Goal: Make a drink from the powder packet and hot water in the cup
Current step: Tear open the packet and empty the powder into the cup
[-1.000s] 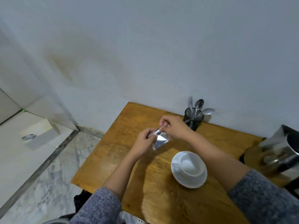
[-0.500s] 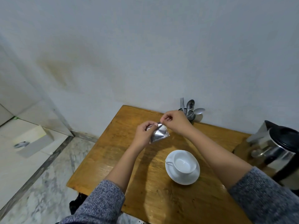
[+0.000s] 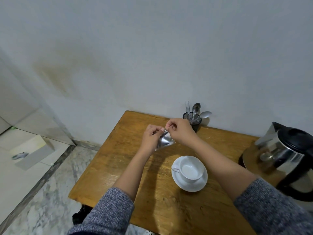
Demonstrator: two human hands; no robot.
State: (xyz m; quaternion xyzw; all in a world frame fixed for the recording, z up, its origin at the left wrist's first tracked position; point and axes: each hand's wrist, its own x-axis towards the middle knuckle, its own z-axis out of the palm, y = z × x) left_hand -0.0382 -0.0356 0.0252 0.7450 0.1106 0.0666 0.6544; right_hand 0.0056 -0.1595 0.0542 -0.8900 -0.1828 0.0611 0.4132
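A silver foil powder packet (image 3: 164, 141) hangs in the air above the wooden table (image 3: 118, 160), toward its far side. My left hand (image 3: 151, 138) pinches the packet's top edge from the left. My right hand (image 3: 179, 130) pinches the same top edge from the right, fingertips close to the left ones. A white cup (image 3: 191, 170) stands upright on a white saucer (image 3: 189, 185) nearer to me, under my right forearm. Its inside looks white; I cannot tell if it holds water.
A steel electric kettle (image 3: 288, 156) with a black lid and handle stands at the table's right edge. A black cutlery holder (image 3: 194, 122) with spoons and a fork sits against the wall behind my right hand. The table's left edge drops to a marble floor.
Both hands stay pinched on the packet's top. They have drawn closer together, and the view has shifted so the kettle shows more fully.
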